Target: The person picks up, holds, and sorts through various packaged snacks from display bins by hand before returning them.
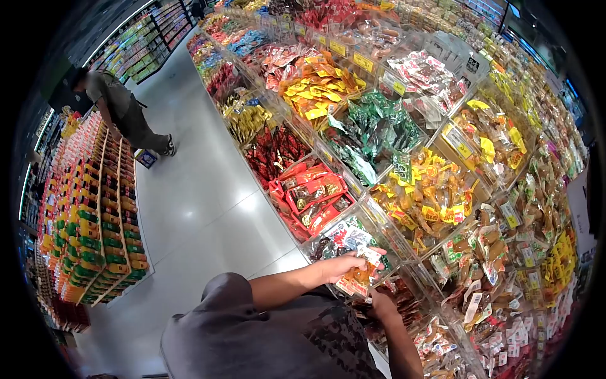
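My left hand (341,266) reaches in from the left, its fingers closed round an orange snack packet (358,278) with a white label on top. Close to the packet's lower edge is my right hand (382,306), its fingers curled and seeming to pinch that edge, though the contact is small and partly hidden. Under the packet lies a clear bin of dark and white snack packets (346,235). Beside my right hand is a bin of dark red packets (399,295).
Clear bins of snacks run along the right, including red packets (314,194), green packets (374,129) and yellow packets (429,189). Left across the grey floor (196,196) stands a stack of bottles (88,234). A person (123,107) stands beside that stack, near a small box (146,158).
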`<state>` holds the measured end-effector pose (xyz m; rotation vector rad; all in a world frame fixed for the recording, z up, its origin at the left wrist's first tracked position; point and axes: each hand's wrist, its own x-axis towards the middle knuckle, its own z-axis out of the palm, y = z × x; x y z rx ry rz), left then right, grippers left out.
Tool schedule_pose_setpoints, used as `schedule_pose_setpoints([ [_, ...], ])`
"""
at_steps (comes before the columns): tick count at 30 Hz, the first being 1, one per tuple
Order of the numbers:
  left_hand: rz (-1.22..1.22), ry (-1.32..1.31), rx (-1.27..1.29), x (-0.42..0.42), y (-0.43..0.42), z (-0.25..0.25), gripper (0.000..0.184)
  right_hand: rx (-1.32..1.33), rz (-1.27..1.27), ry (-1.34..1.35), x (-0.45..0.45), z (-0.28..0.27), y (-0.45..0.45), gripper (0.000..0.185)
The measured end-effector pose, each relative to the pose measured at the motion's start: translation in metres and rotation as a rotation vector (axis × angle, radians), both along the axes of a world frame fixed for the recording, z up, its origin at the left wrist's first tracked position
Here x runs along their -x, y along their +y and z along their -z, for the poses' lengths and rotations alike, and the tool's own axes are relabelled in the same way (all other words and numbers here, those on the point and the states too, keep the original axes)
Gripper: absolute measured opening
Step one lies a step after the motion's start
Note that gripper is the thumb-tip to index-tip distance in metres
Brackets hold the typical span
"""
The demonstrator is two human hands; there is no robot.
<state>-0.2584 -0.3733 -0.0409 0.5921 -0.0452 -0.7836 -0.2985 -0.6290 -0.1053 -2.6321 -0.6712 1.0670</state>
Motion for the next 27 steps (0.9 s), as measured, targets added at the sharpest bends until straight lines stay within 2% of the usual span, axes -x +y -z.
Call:
schedule_pose_setpoints([
  [2, -0.002, 0.019, -0.023, 0.002, 0.001, -0.002, 0.077, 0.041, 0.013, 0.035, -0.002, 0.017, -0.005, 0.086],
  [4, -0.013, 0.025, -0.024, 0.003, 0.000, -0.006, 0.077, -0.080, 0.047, 0.078, -0.004, 0.035, -0.011, 0.084],
  [6, -0.007, 0.055, -0.033, 0.004, 0.000, -0.010, 0.076, -0.073, 0.020, 0.103, 0.000, 0.050, -0.014, 0.085],
  [7, -0.012, 0.054, -0.030, 0.004, -0.001, -0.008, 0.075, -0.224, 0.030, 0.089, 0.007, 0.063, -0.019, 0.085],
  [9, -0.005, 0.049, 0.004, 0.003, -0.003, 0.003, 0.076, -0.265, 0.102, 0.145, 0.004, 0.044, -0.016, 0.088],
  [10, 0.005, 0.048, 0.020, 0.001, -0.005, 0.010, 0.078, -0.318, 0.168, 0.224, 0.005, 0.053, -0.018, 0.080],
  [12, 0.011, 0.035, -0.013, 0.000, -0.009, 0.005, 0.077, -0.218, 0.092, 0.126, 0.002, 0.023, -0.008, 0.063],
  [13, 0.022, 0.028, -0.004, -0.002, -0.010, 0.004, 0.077, -0.071, 0.004, 0.077, -0.001, 0.032, -0.012, 0.068],
  [16, 0.039, 0.023, 0.001, -0.005, -0.012, -0.005, 0.077, 0.161, -0.027, 0.126, -0.010, -0.007, 0.001, 0.073],
  [21, 0.030, 0.008, 0.033, -0.007, -0.007, 0.000, 0.076, 0.103, -0.057, 0.099, -0.012, -0.011, -0.003, 0.074],
  [24, 0.025, 0.044, -0.036, -0.007, -0.006, 0.006, 0.075, 0.037, -0.070, 0.067, -0.011, 0.007, -0.019, 0.075],
  [25, 0.029, 0.054, -0.064, -0.005, -0.002, -0.006, 0.075, -0.038, 0.016, 0.147, -0.012, 0.017, -0.025, 0.075],
  [27, 0.024, 0.036, -0.055, -0.007, -0.001, 0.002, 0.075, -0.058, 0.033, 0.136, -0.012, 0.026, -0.036, 0.075],
])
